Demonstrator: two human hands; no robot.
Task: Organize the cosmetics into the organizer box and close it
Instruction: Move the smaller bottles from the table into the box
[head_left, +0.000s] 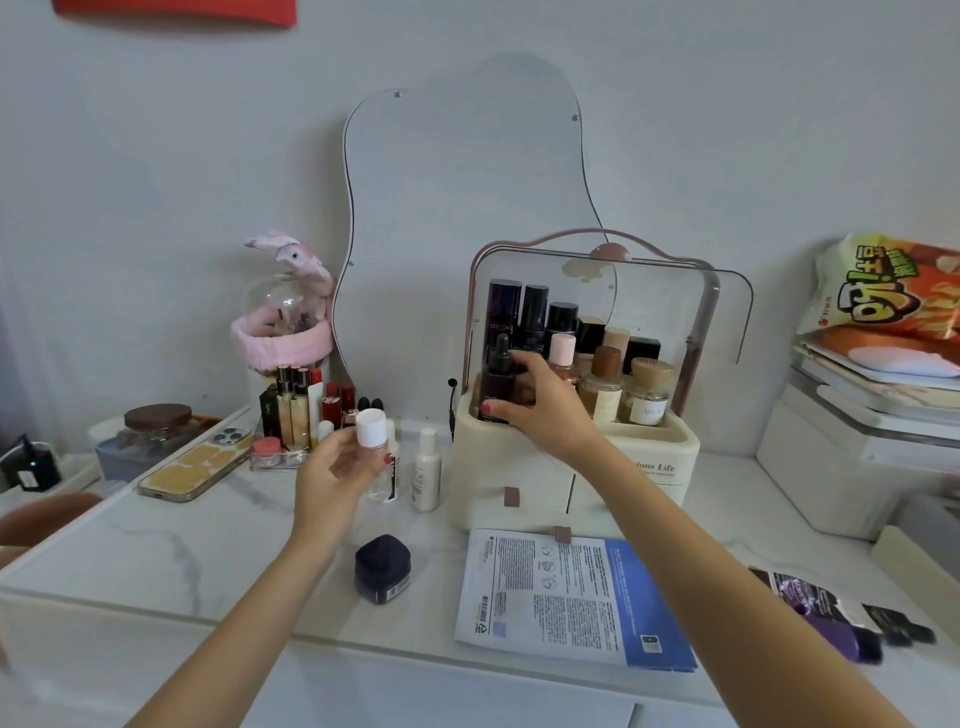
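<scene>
Head view: the right hand (540, 402) grips a dark dropper bottle (500, 382) standing in the left end of the open organizer box (524, 467). The left hand (340, 467), left of the box, holds a small clear bottle (375, 441) with a white cap. A dark jar (383, 569) sits on the table (171, 545) below the left hand, between both forearms.

Phone (195, 464) left, snack bag (883, 291) right, wavy mirror (467, 208) behind

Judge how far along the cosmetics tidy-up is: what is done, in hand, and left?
Done: many bottles stand in the organizer box. In hand: right hand sets a dark dropper bottle inside; left hand holds a clear white-capped bottle. Left: white bottle, dark jar, closing the lid.
</scene>
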